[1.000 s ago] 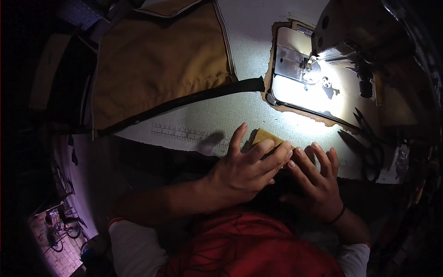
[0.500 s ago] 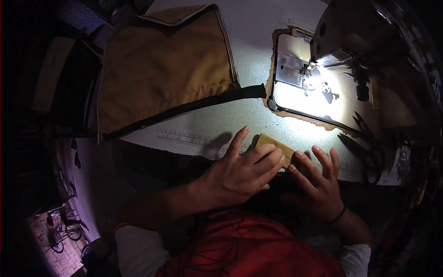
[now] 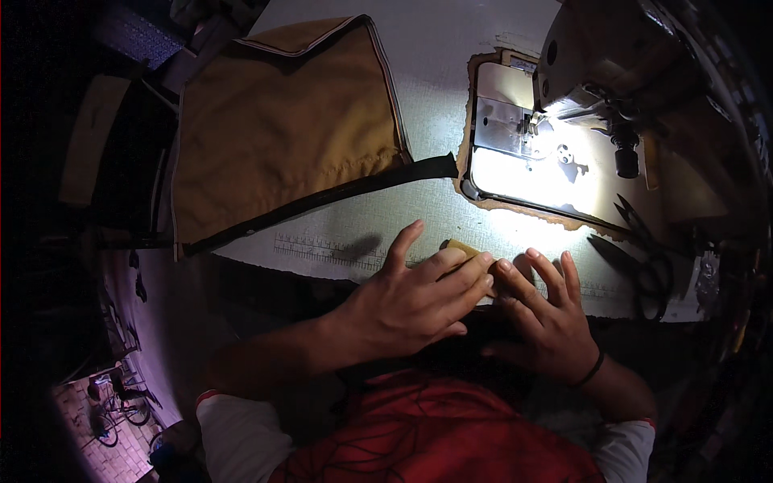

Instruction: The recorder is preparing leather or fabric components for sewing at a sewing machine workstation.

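A small folded piece of tan fabric [image 3: 461, 246] lies at the table's near edge, mostly covered by my fingers. My left hand [image 3: 415, 296] presses on it with bent fingers held close together, its little finger raised and its thumb lower down. Just right of it, my right hand [image 3: 547, 318] has its fingers stretched and spread. Its index fingertip meets the right end of the fabric, beside my left fingertips; its thumb is in shadow below the table edge.
A larger tan fabric panel [image 3: 282, 121] with a dark strip [image 3: 354, 191] along its near edge lies at the left. The lit sewing machine [image 3: 592, 72] stands at the upper right. Dark scissors [image 3: 651, 278] lie near the right edge, and a printed ruler scale [image 3: 322, 248] marks the tabletop.
Both hands have shifted slightly left within the view, which has itself moved a little. The fingers now cover more of the small tan piece.
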Tool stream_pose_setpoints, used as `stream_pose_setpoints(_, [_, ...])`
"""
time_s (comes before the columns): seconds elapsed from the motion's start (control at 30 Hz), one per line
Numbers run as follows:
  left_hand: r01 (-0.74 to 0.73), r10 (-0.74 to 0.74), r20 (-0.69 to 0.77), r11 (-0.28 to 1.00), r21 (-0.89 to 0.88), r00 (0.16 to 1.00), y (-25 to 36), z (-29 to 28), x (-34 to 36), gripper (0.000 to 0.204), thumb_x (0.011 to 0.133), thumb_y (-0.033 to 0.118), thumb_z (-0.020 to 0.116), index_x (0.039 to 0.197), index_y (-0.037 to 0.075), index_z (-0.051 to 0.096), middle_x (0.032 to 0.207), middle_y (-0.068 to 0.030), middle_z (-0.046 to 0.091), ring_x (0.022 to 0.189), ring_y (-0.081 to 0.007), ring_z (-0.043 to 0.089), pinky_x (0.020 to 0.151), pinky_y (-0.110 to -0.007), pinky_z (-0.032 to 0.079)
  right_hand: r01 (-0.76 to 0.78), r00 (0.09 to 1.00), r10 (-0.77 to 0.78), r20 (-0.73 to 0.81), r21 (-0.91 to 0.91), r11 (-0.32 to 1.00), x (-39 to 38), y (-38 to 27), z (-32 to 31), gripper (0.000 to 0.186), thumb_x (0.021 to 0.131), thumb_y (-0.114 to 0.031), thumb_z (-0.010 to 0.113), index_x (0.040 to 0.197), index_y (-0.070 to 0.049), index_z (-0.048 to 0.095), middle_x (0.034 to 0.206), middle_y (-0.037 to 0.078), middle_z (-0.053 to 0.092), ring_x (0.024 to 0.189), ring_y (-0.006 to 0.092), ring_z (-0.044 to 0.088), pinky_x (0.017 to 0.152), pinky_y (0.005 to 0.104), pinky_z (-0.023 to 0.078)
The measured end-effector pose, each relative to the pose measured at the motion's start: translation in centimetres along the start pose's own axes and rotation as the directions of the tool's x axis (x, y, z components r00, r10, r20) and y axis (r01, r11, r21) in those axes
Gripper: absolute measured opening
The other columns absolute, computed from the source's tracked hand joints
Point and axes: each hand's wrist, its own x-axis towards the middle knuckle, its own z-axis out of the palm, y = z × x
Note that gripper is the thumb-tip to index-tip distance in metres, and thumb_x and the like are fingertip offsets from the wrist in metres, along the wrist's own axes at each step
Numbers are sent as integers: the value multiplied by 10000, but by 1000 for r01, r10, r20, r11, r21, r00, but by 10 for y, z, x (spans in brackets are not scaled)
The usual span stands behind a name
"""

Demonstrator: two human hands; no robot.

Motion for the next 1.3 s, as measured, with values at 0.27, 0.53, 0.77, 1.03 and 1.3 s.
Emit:
stream_pose_setpoints(0.27, [-62, 62, 75, 998, -12, 995, -29, -13, -12, 597, 890, 544, 607, 1306, 116, 635, 1463, -34, 522, 1333, -222, 441, 1160, -530, 223, 16, 1000, -16, 24, -1, 1000, 1, 1, -3, 558, 788, -532, 735, 1148, -110, 671, 1544, 82, 449, 1435, 365, 355, 1154, 649, 219])
stream_pose_setpoints(0.53, [-34, 43, 84, 995, -97, 996, -36, -16, -12, 639, 877, 558, 625, 1337, 114, 622, 1468, -31, 513, 1329, -252, 422, 1137, -522, 256, 19, 1000, -19, 19, 1, 1000, 2, 3, -4, 512, 786, -479, 752, 1134, -114, 666, 1546, 73, 447, 1426, 355, 363, 1155, 644, 220])
stream_pose_setpoints(0.77, [-17, 26, 48, 984, -180, 998, -41, -17, -3, 530, 845, 396, 719, 1286, 109, 654, 1414, -33, 552, 1256, -254, 475, 1091, -492, 301, 22, 996, -18, -84, 46, 999, 6, 3, 0, 366, 769, -339, 802, 982, -88, 641, 1438, 104, 556, 1380, 369, 435, 1158, 631, 232])
stream_pose_setpoints(1.03, [6, -73, -149, 913, -409, 986, -43, -3, 16, 156, 798, 131, 763, 943, 103, 711, 1038, 16, 641, 1060, -208, 572, 965, -414, 379, -47, 950, 57, -305, 41, 998, 20, -11, 13, 176, 815, -208, 761, 892, -97, 649, 1237, 73, 646, 1221, 301, 548, 1101, 617, 324])
stream_pose_setpoints(1.3, [91, -160, -108, 878, -471, 981, -38, -9, 20, 152, 783, 66, 745, 925, 89, 696, 1019, 1, 648, 1012, -228, 586, 936, -399, 396, -90, 934, 131, -333, 137, 986, 27, -15, 14, 181, 807, -168, 738, 970, -114, 680, 1189, 55, 646, 1166, 271, 562, 1082, 601, 346])
